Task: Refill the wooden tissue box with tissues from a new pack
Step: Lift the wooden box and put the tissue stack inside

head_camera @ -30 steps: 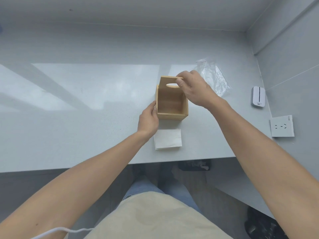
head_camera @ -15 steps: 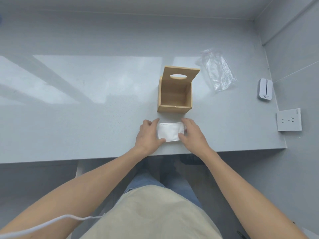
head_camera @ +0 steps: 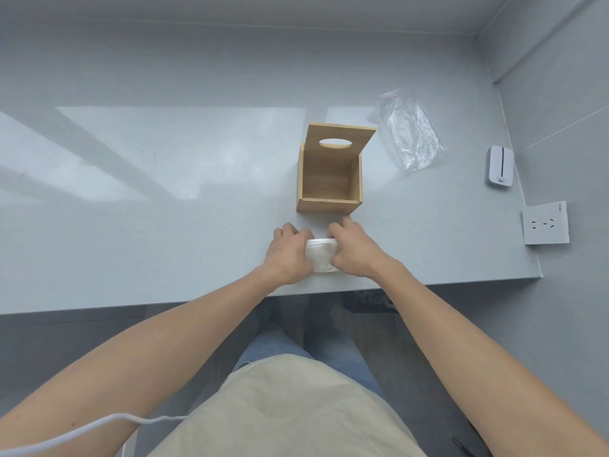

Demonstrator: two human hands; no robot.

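The wooden tissue box (head_camera: 328, 186) stands on the grey counter with nothing inside it. Its lid (head_camera: 339, 137), with an oval slot, is tipped up at the back. Just in front of the box lies a white stack of tissues (head_camera: 320, 256), squeezed into a bowed shape. My left hand (head_camera: 287, 255) presses its left side and my right hand (head_camera: 352, 250) presses its right side, both closed on the stack. The emptied clear plastic pack (head_camera: 408, 133) lies to the right of the box.
The counter's front edge (head_camera: 428, 281) runs just below my hands. A white device (head_camera: 499, 165) rests at the counter's right edge and a white wall socket (head_camera: 545, 223) sits on the right wall. A white cable (head_camera: 82, 430) crosses the lower left.
Both hands left the box, whose lid stays tipped up, and came down to the tissue stack. They have since pushed it inward from both sides, so it is narrower and bowed.
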